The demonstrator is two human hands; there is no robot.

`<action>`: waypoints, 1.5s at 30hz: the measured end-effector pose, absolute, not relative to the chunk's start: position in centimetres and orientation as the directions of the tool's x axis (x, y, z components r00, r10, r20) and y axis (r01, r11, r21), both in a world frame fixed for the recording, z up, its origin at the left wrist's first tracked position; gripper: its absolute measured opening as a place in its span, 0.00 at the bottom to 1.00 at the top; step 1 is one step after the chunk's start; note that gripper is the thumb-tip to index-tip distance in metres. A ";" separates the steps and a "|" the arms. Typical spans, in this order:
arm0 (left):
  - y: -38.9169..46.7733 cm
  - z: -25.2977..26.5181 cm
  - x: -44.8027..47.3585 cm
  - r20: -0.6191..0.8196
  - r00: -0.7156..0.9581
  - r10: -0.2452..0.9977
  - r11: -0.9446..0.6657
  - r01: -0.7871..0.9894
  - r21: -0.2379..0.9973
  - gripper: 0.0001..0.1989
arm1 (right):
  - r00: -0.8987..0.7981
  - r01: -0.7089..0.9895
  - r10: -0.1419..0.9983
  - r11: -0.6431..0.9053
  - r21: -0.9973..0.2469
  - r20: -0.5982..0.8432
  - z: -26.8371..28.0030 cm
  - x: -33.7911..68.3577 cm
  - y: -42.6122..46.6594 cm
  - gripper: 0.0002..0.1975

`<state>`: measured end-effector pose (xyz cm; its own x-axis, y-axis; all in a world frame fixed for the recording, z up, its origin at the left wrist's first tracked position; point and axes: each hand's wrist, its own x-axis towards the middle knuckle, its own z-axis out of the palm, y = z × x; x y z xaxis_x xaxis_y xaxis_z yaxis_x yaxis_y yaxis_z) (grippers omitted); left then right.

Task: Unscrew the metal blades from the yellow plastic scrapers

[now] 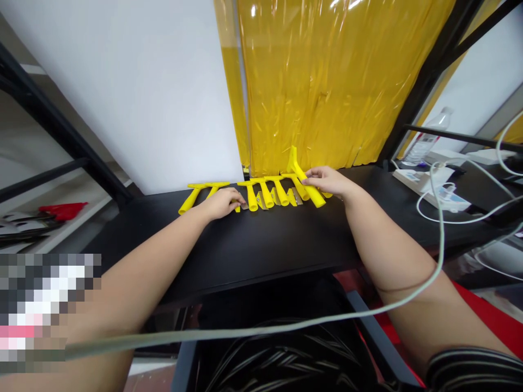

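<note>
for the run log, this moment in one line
right hand: holds yellow piece; left hand: by other yellow pieces; surface: black table

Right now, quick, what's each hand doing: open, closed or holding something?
Left hand: fingers curled by a flat greyish piece; grip can't be told.
Right hand: closed on a yellow T-shaped tool.

your black table [261,245] holds a far row of yellow t-shaped things [266,194], and a white plug strip [456,203] on the right.
</note>
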<state>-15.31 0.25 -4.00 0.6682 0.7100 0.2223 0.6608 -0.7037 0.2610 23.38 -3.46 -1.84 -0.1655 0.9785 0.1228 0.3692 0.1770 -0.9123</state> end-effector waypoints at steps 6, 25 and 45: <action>1.1 -4.2 -14.6 0.233 0.558 0.797 -0.601 0.688 0.408 0.10 | -0.165 0.387 0.976 0.195 -0.901 0.141 -2.1 23.5 -3.3 0.09; -8.7 -1.7 -8.2 0.111 0.396 0.911 -0.111 -0.023 0.994 0.35 | -0.189 0.507 0.877 0.472 -0.721 0.442 -0.9 8.3 -5.4 0.18; -4.9 -0.3 -14.8 0.198 -0.022 0.980 -0.029 0.968 0.250 0.28 | -0.517 0.805 0.802 0.574 -0.148 0.298 -3.4 7.8 -6.4 0.17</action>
